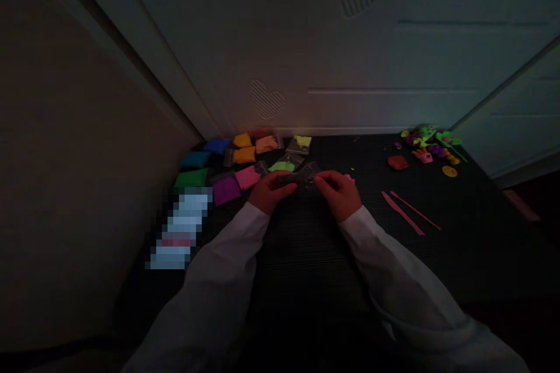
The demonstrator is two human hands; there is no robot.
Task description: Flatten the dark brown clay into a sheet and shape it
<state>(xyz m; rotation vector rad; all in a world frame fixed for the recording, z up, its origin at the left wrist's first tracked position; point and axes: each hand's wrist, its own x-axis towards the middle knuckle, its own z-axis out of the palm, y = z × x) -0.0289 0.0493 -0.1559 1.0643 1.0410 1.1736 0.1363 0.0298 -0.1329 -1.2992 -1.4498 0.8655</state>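
A small clear plastic bag (308, 171) is stretched between my two hands above the dark table. My left hand (272, 191) pinches its left side with thumb and fingers. At the opposite side, my right hand (339, 191) has its fingertips closed on the bag's edge. Whether anything is inside the bag is hard to tell in the dim light. Just behind it lies a bag of light green clay (282, 167). A pink piece (349, 178) shows partly behind my right hand. To the right rest a pink plastic knife (402, 213) and a thin pink stick tool (415, 210).
Several bags of coloured clay, among them purple (226, 189), pink (248, 177) and green (191, 178), lie at the left. A blurred-out bright screen (179, 233) is nearer me. Small clay figures (431, 143) and a red lump (397, 162) sit far right. A white panel (371, 70) rises behind.
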